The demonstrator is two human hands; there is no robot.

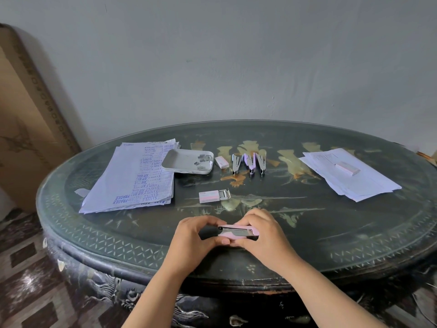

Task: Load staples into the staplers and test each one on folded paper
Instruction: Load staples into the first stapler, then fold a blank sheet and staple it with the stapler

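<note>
1. Low in the middle of the frame, both hands meet over the near edge of the dark, painted oval surface (331, 221).
2. The left grip (194, 235) pinches the left end of a pink stapler (238, 232), thumb below and fingers curled over the top.
3. The right grip (264, 235) wraps the stapler's right end, fingers curled round it.
4. The stapler lies level between the hands, its metal middle showing between pink upper and lower parts. Whether it touches the surface cannot be told.
5. Just above the hands, an open staple box (214, 196) lies on the surface, its inner sleeve pulled out to the right.
6. Further up, at mid-frame, three staplers (251, 163) lie side by side, each spread open in a V.
7. Left of them sits a small closed box (221, 162), and beside that a white tray (179, 162) with loose staple strips (204, 159) in its right half.
8. The tray's left edge overlaps a printed paper stack (132, 176) at centre left.
9. At the right of the frame lies a second paper stack (354, 183), with a pale pink block (347, 168) on it; whether that is a box or a stapler cannot be told.
10. A brown board (23, 114) leans against the grey wall (236, 55) at the left edge.
</note>
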